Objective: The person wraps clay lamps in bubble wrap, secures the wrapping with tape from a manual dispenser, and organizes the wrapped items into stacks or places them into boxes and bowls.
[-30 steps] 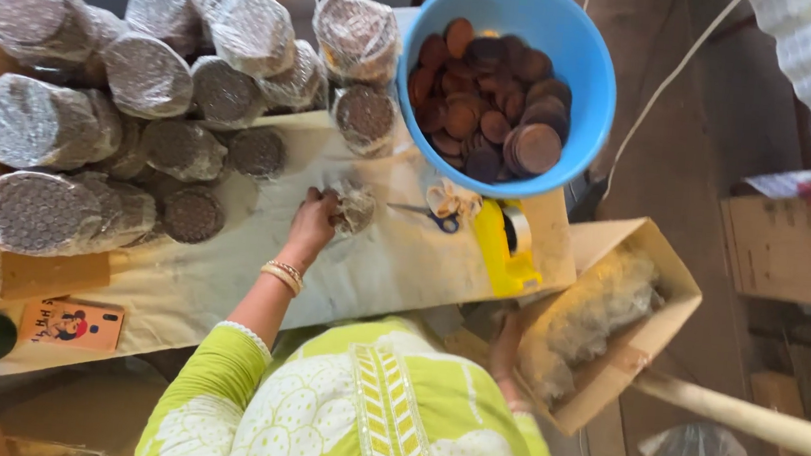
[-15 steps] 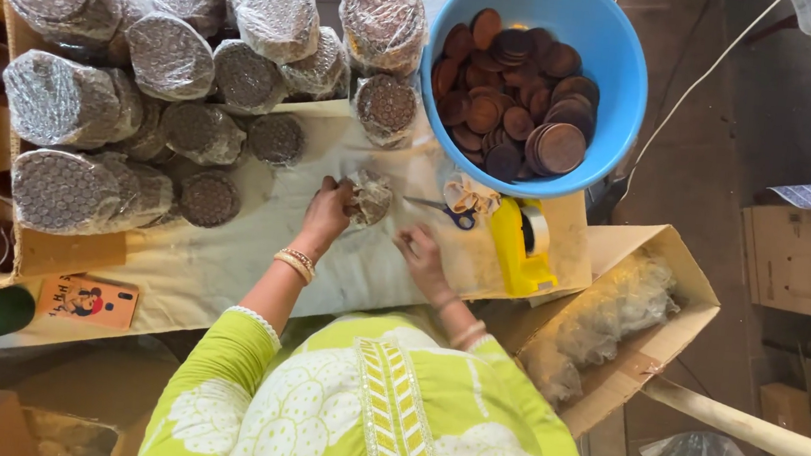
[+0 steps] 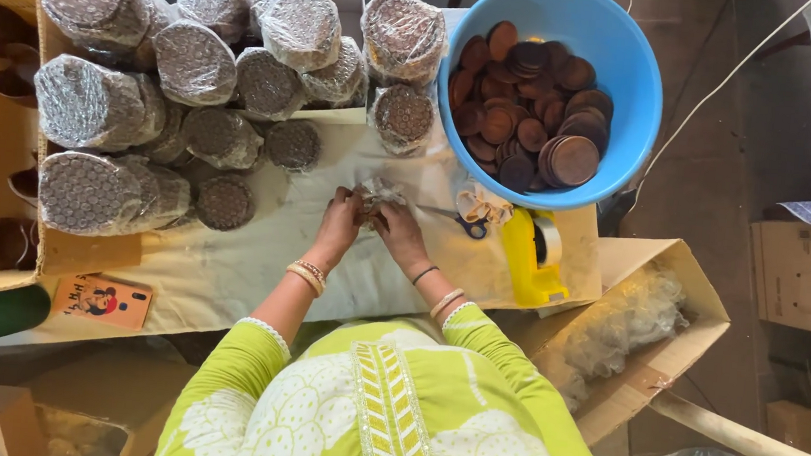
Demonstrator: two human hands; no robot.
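Both hands now meet at the middle of the frame over the cloth-covered counter (image 3: 226, 271). A second ago only the left hand (image 3: 343, 221) was on the small clear plastic wrap (image 3: 381, 193); the right hand (image 3: 398, 229), which was down by the open box (image 3: 669, 349) at lower right, has come up to join it. Each grip is closed around the wrap, fingers pinching it from either side, so the wrap sits crumpled between the two hands, just above the cloth. What the wrap holds, if anything, is too small to tell.

Scissors (image 3: 469, 226) and a yellow tape dispenser (image 3: 532, 259) lie just right of the hands. The blue tub (image 3: 634, 72) of brown discs stands at upper right, and wrapped stacks (image 3: 195, 63) fill the upper left.
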